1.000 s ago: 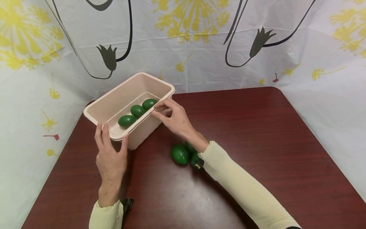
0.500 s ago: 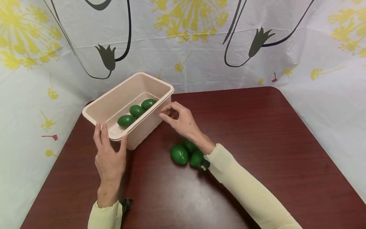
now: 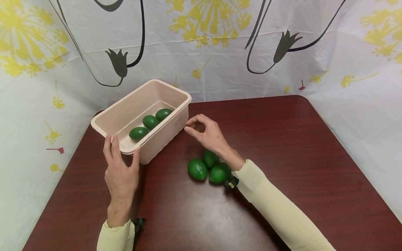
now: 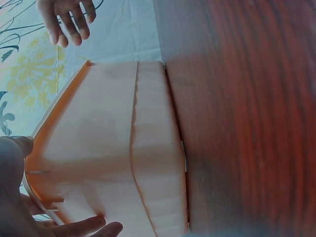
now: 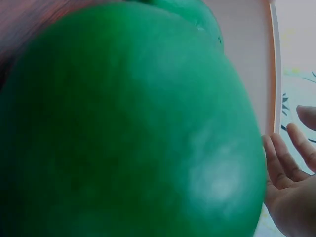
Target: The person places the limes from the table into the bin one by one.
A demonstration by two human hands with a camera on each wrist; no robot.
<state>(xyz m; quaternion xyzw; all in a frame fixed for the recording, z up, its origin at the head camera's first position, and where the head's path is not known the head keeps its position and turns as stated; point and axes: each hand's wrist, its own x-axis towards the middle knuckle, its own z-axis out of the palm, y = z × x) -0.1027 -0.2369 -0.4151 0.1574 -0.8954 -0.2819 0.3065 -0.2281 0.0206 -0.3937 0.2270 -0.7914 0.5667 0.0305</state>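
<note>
A beige plastic bin (image 3: 164,134) stands at the back left of the table, with 3 smooth, egg-shaped green fruits (image 3: 150,122) in a row inside. My left hand (image 3: 121,176) holds its near left corner, thumb on one side and fingers on the other; the left wrist view shows these fingers (image 4: 81,227) along the outer wall. Just off the bin's right end is my right hand (image 3: 211,134), fingers loosely bent and nothing in them. Under my right wrist, 3 more green fruits (image 3: 197,169) sit clustered on the table. One green fruit (image 5: 138,128) fills most of the right wrist view.
The dark red-brown wooden table (image 3: 282,146) reaches back to a white patterned curtain (image 3: 226,80) hanging behind it and at both sides. A small black device (image 3: 231,182) on my right wrist is right beside the clustered fruits.
My right hand has left the bin's long rim and drawn right and slightly toward me, uncovering more of the clustered fruits. The left hand and bin have stayed put.
</note>
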